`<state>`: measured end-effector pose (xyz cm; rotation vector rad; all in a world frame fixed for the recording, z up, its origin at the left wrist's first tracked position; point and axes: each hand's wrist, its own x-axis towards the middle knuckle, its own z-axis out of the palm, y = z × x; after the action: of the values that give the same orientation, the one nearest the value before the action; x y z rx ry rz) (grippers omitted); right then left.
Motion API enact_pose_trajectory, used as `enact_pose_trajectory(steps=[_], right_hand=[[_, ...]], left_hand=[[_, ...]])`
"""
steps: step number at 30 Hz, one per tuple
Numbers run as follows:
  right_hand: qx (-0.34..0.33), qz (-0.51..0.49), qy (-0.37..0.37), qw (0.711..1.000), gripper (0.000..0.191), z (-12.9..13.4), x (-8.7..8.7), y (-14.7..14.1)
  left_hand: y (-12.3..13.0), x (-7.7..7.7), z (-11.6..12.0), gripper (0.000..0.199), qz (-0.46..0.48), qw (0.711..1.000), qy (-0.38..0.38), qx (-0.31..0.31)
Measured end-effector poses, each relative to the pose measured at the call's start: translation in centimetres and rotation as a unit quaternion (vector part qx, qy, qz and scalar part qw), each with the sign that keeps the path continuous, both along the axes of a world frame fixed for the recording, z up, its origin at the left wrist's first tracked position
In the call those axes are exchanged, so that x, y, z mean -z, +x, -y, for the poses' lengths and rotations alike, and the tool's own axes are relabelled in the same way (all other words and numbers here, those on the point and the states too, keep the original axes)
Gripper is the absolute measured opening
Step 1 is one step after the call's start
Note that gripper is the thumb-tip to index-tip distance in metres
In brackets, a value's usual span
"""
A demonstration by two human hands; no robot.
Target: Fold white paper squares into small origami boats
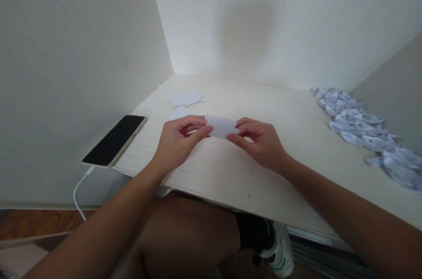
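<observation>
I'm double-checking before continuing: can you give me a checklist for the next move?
1. Paper held at both ends: ok, left hand and right hand grip opposite ends.
2. Loose sheets visible: ok, beyond the left hand.
3. Folded pieces clear of both hands: ok, heaped on the right.
4. Phone apart from the paper: ok.
5. Phone fully supported by the table: cannot tell; it lies at the near-left corner.
6. Crease sharpness: cannot tell, too blurred.

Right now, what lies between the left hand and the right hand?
In the head view, a small white piece of paper spans the gap, its ends held by the left hand and the right hand.
</observation>
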<state>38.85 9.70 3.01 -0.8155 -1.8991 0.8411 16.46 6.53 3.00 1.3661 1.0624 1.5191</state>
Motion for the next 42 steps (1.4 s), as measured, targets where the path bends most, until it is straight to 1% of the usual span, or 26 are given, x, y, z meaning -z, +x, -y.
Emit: enact_pose_trajectory(steps=[4, 7, 10, 12, 15, 18, 21, 24, 27, 29, 34, 39, 42], right_hand=[[-0.002, -0.004, 0.006, 1.000, 0.027, 0.3, -0.1, -0.1], [0.006, -0.015, -0.005, 1.000, 0.032, 0.3, -0.2, -0.2], [0.028, -0.038, -0.041, 0.998, 0.037, 0.3, -0.3, -0.3], [0.039, -0.063, -0.076, 0.994, 0.037, 0.4, -0.3, -0.5], [0.045, -0.107, -0.116, 0.986, 0.035, 0.4, -0.2, -0.8], [0.040, -0.145, -0.132, 0.980, 0.034, 0.4, -0.2, -0.9], [0.030, -0.165, -0.130, 0.977, 0.033, 0.3, -0.1, -0.9], [0.023, -0.178, -0.115, 0.977, 0.031, 0.4, 0.0, -0.9], [0.027, -0.175, -0.097, 0.979, 0.031, 0.5, 0.1, -0.8], [0.025, -0.166, -0.088, 0.982, 0.033, 0.5, 0.2, -0.8], [0.007, -0.160, -0.078, 0.984, 0.020, 0.4, 0.4, -0.9], [-0.004, -0.165, -0.085, 0.983, 0.023, 0.6, 0.0, -1.0], [-0.018, -0.170, -0.078, 0.982, 0.022, 0.6, -0.1, -1.1]], left_hand=[[0.6, -0.2, 0.1, 0.020, 0.034, 0.999, -0.004, 0.029], [1.0, -0.3, 0.1, 0.021, 0.043, 0.998, -0.001, 0.038], [1.3, -0.3, 0.0, 0.021, 0.052, 0.998, 0.011, 0.037], [1.4, -0.3, -0.2, 0.021, 0.057, 0.998, 0.019, 0.036], [1.4, -0.4, -0.3, 0.030, 0.058, 0.998, 0.026, 0.031], [1.4, -0.6, -0.2, 0.034, 0.040, 0.999, 0.019, 0.014], [1.4, -0.6, -0.2, 0.033, 0.018, 1.000, 0.006, 0.003], [1.3, -0.6, -0.1, 0.034, 0.016, 1.000, 0.006, 0.000], [1.2, -0.6, -0.2, 0.034, 0.011, 1.000, 0.005, 0.000], [1.2, -0.6, -0.2, 0.035, 0.009, 1.000, 0.001, 0.003], [1.3, -0.5, -0.3, 0.034, 0.020, 0.999, -0.004, 0.027], [1.4, -0.4, -0.3, 0.028, 0.023, 0.999, -0.004, 0.046], [1.4, -0.5, -0.3, 0.027, 0.021, 0.999, -0.003, 0.048]])
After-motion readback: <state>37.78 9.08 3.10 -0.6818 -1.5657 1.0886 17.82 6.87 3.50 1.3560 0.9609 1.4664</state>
